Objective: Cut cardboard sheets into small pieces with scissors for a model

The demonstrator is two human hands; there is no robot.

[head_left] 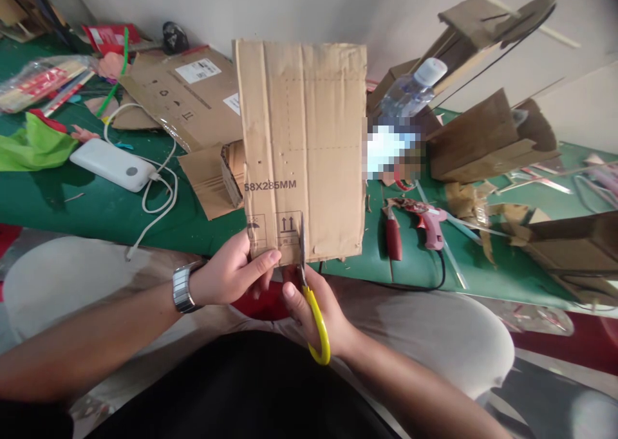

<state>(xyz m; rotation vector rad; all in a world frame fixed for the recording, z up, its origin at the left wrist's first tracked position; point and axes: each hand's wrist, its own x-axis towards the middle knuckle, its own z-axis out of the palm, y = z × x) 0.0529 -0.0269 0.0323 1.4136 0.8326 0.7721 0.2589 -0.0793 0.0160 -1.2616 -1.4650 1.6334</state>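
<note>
A flat piece of cardboard (333, 117) with printed arrows and "58X285MM" is held up over the table's front edge. My left hand (239, 268) grips its lower left corner, thumb on the front face and fingers behind. Yellow-handled scissors (318, 326) are in my right hand (321, 307), just under the sheet's lower edge. One blade lies upright over the front of the cardboard beside the arrow print; the other blade is hidden behind it. The fingers of my right hand are partly hidden by the sheet and the handle.
Left on the green table (58, 197) lie a white power bank (111, 164) with its cable and a flattened carton (193, 98). To the right are a red-handled tool (393, 236), a pink glue gun (431, 223), a plastic bottle (410, 91) and cardboard constructions (476, 133).
</note>
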